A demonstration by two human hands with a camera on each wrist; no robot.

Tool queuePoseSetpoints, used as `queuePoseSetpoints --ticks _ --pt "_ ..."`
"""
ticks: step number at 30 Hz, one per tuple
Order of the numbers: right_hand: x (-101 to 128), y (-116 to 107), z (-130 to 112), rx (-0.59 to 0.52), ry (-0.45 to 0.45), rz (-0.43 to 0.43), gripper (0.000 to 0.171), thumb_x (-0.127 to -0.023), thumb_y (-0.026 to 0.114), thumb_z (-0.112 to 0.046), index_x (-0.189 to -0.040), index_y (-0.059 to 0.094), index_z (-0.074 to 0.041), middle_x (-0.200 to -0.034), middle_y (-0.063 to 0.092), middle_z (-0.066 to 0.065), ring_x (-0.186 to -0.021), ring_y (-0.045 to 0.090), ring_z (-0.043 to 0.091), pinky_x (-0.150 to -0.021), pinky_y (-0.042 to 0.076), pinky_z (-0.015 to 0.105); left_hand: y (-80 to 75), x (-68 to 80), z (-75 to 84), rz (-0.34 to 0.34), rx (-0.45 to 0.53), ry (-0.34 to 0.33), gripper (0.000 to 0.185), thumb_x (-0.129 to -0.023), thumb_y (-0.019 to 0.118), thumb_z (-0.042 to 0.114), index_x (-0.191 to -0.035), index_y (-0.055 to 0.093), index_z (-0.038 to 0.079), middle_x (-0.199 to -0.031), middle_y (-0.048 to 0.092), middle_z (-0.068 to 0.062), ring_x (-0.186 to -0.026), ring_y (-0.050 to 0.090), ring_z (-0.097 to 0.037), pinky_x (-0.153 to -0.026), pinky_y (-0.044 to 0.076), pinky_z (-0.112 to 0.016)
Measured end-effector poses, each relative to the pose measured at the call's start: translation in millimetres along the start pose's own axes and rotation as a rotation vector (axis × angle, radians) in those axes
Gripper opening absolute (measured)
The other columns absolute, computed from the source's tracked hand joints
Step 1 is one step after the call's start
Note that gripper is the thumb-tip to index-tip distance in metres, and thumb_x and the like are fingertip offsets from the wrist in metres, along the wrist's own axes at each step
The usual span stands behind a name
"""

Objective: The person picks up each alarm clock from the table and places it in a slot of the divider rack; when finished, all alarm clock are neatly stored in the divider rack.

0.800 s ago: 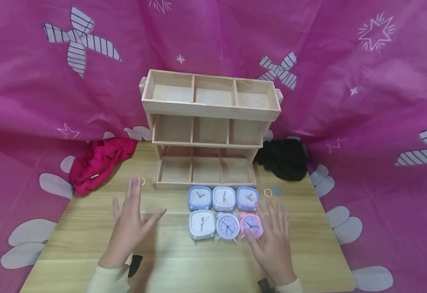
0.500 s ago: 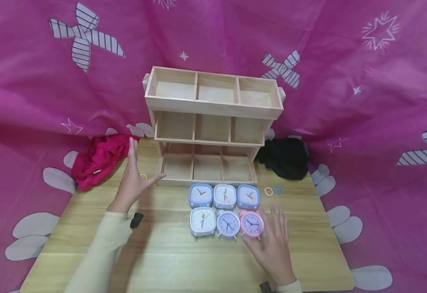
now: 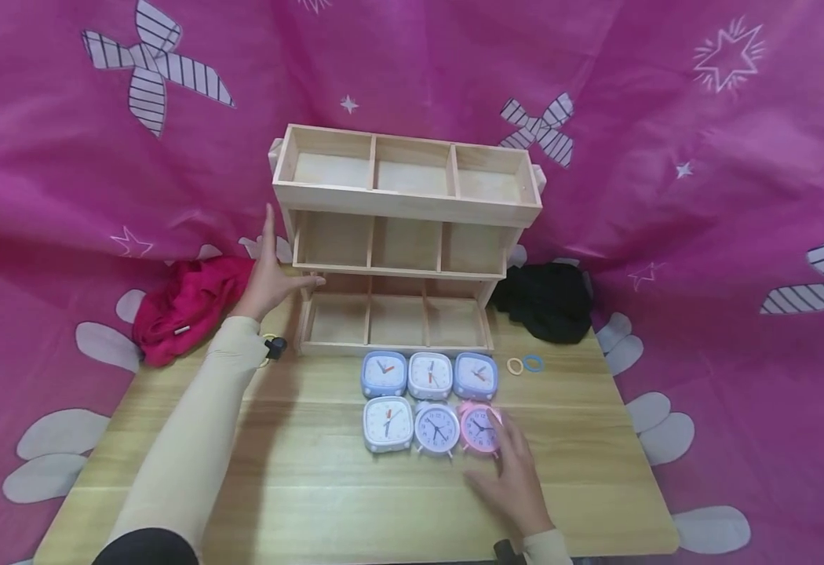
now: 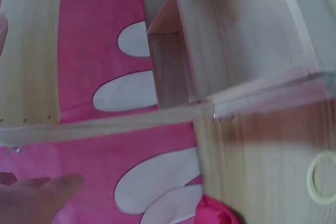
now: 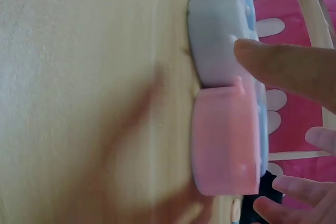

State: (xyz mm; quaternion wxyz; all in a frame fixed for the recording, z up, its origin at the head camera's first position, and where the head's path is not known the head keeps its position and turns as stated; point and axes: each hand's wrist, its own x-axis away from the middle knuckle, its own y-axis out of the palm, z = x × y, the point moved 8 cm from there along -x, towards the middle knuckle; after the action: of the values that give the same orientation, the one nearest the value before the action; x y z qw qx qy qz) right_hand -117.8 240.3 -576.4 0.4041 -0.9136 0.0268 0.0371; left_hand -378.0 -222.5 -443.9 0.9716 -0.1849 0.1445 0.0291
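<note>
We log a pink clock (image 3: 480,429) on the worktop (image 3: 313,486) (front row, rightmost), right hand (image 3: 514,475) spread over it; left hand (image 3: 271,271), fingers straight, at the wooden rack (image 3: 405,204).

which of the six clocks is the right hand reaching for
The pink clock, at the right end of the front row. The right hand has its fingers at its right edge; it is the only pink one, the others being blue, white or lilac.

Pink round alarm clock (image 3: 479,429), upright, front row right end, beside lilac clock (image 3: 437,429)
</note>
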Motion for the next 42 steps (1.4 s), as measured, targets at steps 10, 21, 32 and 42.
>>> queuePoseSetpoints --ticks 10,21,32,42 --pt "-2 18 8 -0.005 -0.005 0.002 0.095 -0.073 0.096 -0.016 -0.158 0.053 -0.02 -0.169 0.038 0.019 -0.148 0.045 0.05 -0.113 0.048 0.072 6.7 -6.0 -14.9 -0.032 0.228 -0.046 0.138 -0.082 0.083 -0.014 -0.171 -0.006 0.041 -0.18 0.007 -0.018 -0.164 0.017 -0.045 -0.134 0.024 -0.063" --pt "-11 17 27 -0.113 0.085 0.02 0.064 -0.08 0.094 -0.015 -0.139 0.069 -0.012 -0.164 0.044 0.018 -0.146 0.047 0.041 -0.113 0.055 0.047 17.2 -11.7 -13.8 -0.053 0.198 -0.036 0.139 -0.08 0.088 -0.01 -0.171 -0.003 0.044 -0.181 0.011 -0.011 -0.163 0.022 -0.045 -0.13 0.03 -0.064" --pt "-17 12 39 -0.114 0.026 0.082 0.065 -0.071 0.1 -0.021 -0.131 0.075 -0.023 -0.154 0.059 0.005 -0.138 0.052 0.027 -0.11 0.057 0.034 17.5 -19.0 -11.3 -0.032 0.181 0.004 0.136 -0.079 0.087 -0.011 -0.173 0.001 0.036 -0.177 0.022 -0.017 -0.161 0.028 -0.046 -0.128 0.034 -0.065" --pt "-7 2 48 -0.4 0.131 0.017 0.058 -0.075 0.098 -0.02 -0.128 0.076 -0.022 -0.153 0.057 0.005 -0.137 0.054 0.02 -0.108 0.048 0.008 8.2 -15.3 -11.0 -0.002 0.148 -0.013 0.138 -0.079 0.087 -0.012 -0.172 0.003 0.044 -0.164 0.032 -0.023 -0.158 0.034 -0.045 -0.123 0.041 -0.065"
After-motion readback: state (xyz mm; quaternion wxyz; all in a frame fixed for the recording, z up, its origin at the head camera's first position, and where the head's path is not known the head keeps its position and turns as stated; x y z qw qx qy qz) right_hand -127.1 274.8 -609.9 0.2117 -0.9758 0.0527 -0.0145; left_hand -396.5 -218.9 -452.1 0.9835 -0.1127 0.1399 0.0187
